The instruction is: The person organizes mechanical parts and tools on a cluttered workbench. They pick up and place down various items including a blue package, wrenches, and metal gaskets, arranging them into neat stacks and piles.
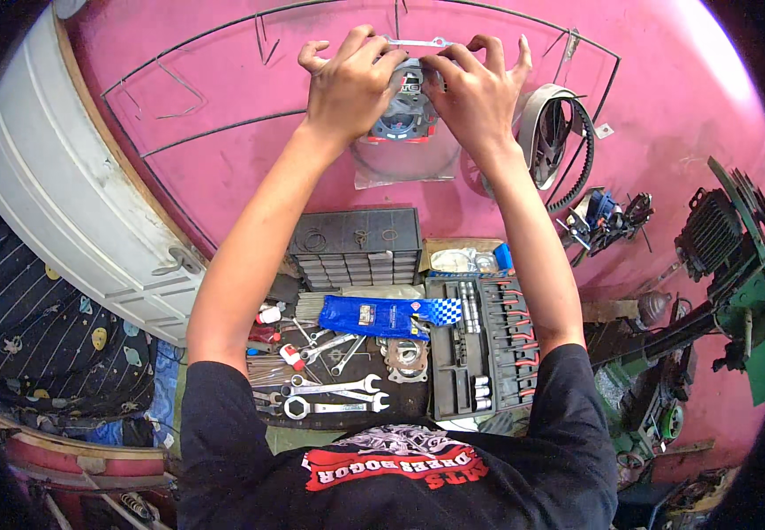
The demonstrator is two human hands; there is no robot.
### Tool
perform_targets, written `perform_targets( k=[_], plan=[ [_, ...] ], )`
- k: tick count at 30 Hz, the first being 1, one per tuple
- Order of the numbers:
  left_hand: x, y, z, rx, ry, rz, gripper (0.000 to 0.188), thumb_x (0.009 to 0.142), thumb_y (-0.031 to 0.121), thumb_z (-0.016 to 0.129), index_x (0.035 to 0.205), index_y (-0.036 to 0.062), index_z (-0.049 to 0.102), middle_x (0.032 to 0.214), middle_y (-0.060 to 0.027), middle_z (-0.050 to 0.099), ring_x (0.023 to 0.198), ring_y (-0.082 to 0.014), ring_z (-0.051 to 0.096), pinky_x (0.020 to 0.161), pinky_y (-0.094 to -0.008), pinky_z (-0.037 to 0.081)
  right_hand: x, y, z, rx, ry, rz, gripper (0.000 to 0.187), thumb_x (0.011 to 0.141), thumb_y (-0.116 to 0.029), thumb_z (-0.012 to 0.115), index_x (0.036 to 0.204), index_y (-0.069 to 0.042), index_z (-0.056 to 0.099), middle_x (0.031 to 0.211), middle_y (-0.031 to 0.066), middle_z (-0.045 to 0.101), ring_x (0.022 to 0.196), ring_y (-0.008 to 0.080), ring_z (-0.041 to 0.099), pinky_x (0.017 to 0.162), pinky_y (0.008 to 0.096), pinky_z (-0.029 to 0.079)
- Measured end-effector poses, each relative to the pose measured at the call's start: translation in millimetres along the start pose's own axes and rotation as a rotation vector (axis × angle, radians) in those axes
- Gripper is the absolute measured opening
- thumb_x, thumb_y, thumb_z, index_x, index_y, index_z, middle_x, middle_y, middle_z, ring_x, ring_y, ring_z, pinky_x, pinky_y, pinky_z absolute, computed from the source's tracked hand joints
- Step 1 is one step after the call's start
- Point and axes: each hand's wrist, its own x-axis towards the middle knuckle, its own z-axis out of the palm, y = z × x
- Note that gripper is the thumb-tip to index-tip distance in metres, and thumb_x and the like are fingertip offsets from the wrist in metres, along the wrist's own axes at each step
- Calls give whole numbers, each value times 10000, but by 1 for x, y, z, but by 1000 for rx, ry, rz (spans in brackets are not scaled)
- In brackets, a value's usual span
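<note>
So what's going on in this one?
A person has both arms raised toward a pink wall, with the left hand and right hand at the top of a packet of flat gaskets. A thin pale strip shows between the fingers just above it; what it is can't be made out. Below, a drawer cabinet, a blue packet, wrenches and an open tool case sit with neither hand on them.
</note>
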Motion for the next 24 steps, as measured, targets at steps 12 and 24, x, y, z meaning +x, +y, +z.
perform_targets(
  k=[12, 24],
  plan=[
    [-10, -3, 14, -2, -42, -6, 266, 815, 307, 752, 1072, 236, 760, 1068, 71, 695, 1170, -129, 590, 935, -539, 264, -8, -3, 13, 18, -72, 4, 214, 744, -287, 807, 955, -254, 784, 1022, -91, 714, 1094, 213, 595, 1086, 757, 251],
    [-20, -3, 21, 7, -99, -11, 291, 824, 296, 752, 1108, 232, 749, 1097, 77, 687, 1187, -129, 580, 960, -527, 253, -15, -8, 15, 10, -165, 30, 263, 753, -286, 818, 1012, -258, 787, 1003, -112, 706, 1136, 203, 565, 1135, 698, 240]
  ],
)
